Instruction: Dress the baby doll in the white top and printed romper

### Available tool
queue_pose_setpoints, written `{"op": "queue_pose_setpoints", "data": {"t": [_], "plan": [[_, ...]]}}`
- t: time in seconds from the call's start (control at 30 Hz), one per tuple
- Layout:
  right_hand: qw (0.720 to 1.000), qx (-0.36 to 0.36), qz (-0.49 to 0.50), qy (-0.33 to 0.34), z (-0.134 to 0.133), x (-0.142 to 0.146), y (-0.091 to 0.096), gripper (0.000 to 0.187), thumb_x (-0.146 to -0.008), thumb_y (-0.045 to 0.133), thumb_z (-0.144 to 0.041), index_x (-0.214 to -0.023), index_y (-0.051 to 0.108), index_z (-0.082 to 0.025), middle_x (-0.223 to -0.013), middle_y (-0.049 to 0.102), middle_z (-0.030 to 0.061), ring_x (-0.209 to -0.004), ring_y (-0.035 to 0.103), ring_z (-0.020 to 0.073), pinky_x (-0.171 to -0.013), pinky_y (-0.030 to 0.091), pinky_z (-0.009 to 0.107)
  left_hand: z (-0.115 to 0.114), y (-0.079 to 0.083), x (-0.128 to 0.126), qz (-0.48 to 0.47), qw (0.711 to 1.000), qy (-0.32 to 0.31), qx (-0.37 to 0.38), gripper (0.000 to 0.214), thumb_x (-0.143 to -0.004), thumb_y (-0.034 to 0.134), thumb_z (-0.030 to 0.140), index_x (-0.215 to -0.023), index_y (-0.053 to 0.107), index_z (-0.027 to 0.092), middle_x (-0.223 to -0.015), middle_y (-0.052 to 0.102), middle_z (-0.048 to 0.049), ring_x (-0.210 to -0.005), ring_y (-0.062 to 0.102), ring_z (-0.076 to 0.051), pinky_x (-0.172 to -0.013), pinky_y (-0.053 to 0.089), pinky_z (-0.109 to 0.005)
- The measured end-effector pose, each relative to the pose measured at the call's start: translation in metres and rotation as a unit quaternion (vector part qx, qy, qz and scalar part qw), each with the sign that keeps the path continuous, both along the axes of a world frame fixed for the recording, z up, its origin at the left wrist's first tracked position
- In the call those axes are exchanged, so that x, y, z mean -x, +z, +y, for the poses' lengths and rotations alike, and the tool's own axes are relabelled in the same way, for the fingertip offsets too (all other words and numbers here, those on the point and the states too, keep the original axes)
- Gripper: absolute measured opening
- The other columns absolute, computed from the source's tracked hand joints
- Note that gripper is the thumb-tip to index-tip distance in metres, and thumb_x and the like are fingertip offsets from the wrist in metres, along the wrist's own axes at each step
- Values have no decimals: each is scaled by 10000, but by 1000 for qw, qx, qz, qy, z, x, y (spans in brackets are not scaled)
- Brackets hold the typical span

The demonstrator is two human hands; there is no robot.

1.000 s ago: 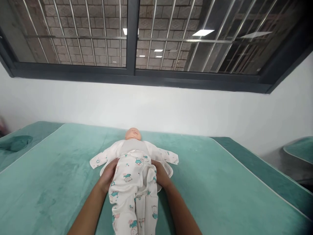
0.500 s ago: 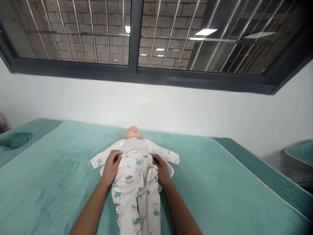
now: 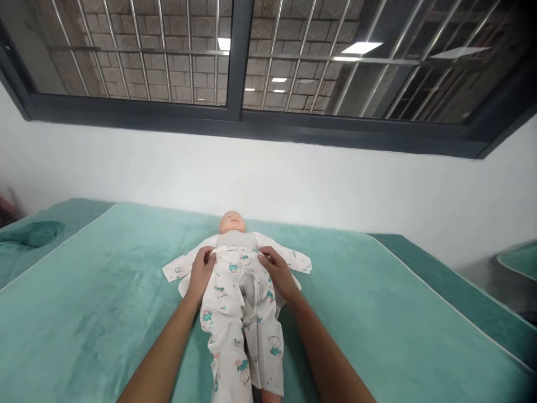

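Observation:
A baby doll [image 3: 232, 222] lies on its back, its head toward the wall. It wears a white printed top, and one sleeve [image 3: 296, 259] is spread out on each side. White baby pants [image 3: 229, 313] with a teal and pink print cover its lower body, the waistband across the belly. My left hand [image 3: 202, 272] is closed on the waistband at the left hip. On the opposite side, my right hand [image 3: 279, 272] pinches the waistband's right edge. Part of a leg [image 3: 271, 397] shows below the right pant leg.
A teal plush cover [image 3: 369, 313] with pale piping lies under the doll. Behind it rises a white wall [image 3: 293, 184] with a dark-framed window [image 3: 237, 61] and metal bars. Another teal padded edge [image 3: 520, 260] stands at the far right.
The pants' waistband has come up a little toward the doll's chest. My right hand has moved inward over the waistband. A bit of leg now shows below the right cuff.

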State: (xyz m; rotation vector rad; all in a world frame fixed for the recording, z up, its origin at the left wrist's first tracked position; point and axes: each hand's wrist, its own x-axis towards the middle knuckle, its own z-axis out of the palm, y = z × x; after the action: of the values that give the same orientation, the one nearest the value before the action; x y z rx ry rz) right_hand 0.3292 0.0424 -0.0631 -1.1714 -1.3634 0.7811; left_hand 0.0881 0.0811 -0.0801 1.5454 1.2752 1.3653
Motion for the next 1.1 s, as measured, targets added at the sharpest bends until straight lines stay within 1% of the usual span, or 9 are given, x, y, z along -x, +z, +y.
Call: {"op": "queue_pose_setpoints", "data": {"t": [0.1,0.17,0.23,0.37,0.53,0.73,0.9,1.0,1.1], "plan": [[993,-53,-78,70,12,-9,15,242,-826,719,-458,-848,651,-228,-933,623,27,-898,564,204,-857,446,341,-6,15,-4,83,996,-31,-28,251,-902,575,456,-970,618,218,-965,641,-23,-879,569,-189,-812,433,-307],[985,-76,-103,113,22,-11,23,212,-827,710,-425,-809,641,-225,-1008,644,51,-988,582,219,-918,441,356,-6,26,-6,138,990,-33,-26,217,-920,564,434,-868,575,223,-839,596,8,-791,532,-176,-744,395,-294],[983,-59,-120,123,31,-8,29,192,-845,669,-415,-817,640,-227,-990,659,46,-946,593,209,-881,449,345,0,34,-7,175,984,-18,-13,231,-951,521,409,-806,511,230,-723,528,32,-712,493,-170,-689,349,-290],[987,15,-157,15,52,6,31,203,-842,613,-436,-809,641,-237,-775,644,-13,-755,558,182,-761,432,311,21,37,-11,178,981,71,38,215,-979,479,369,-808,454,241,-681,503,34,-685,497,-184,-658,325,-289],[995,54,-46,-70,71,14,11,247,-738,661,-473,-709,634,-229,-767,680,3,-798,599,203,-775,454,321,33,21,-16,164,979,106,63,154,-954,535,344,-851,493,238,-704,553,19,-707,553,-203,-668,366,-291],[991,49,29,-118,45,7,-17,279,-747,644,-496,-811,633,-225,-893,735,58,-882,656,232,-810,508,352,15,-1,-12,191,975,100,-51,160,-991,464,320,-989,600,235,-999,672,-61,-935,625,-233,-810,457,-334],[992,20,51,-117,27,7,-22,325,-724,679,-503,-885,661,-221,-959,738,79,-921,676,239,-851,531,370,10,-5,-10,235,964,109,-58,226,-1007,418,276,-1076,632,245,-1138,650,-84,-1012,627,-243,-837,476,-347],[988,28,28,-147,20,3,-24,332,-701,686,-522,-834,662,-219,-898,731,73,-876,666,239,-846,525,377,11,-4,-8,250,960,114,-58,240,-988,416,241,-1078,638,248,-1150,627,-86,-983,628,-237,-815,472,-341],[986,68,-5,-153,10,-2,-26,315,-722,651,-533,-750,649,-220,-798,719,50,-800,641,230,-775,502,351,8,-3,-3,239,964,82,-78,186,-929,450,196,-954,631,227,-1024,638,-74,-970,613,-230,-857,463,-336]]}}
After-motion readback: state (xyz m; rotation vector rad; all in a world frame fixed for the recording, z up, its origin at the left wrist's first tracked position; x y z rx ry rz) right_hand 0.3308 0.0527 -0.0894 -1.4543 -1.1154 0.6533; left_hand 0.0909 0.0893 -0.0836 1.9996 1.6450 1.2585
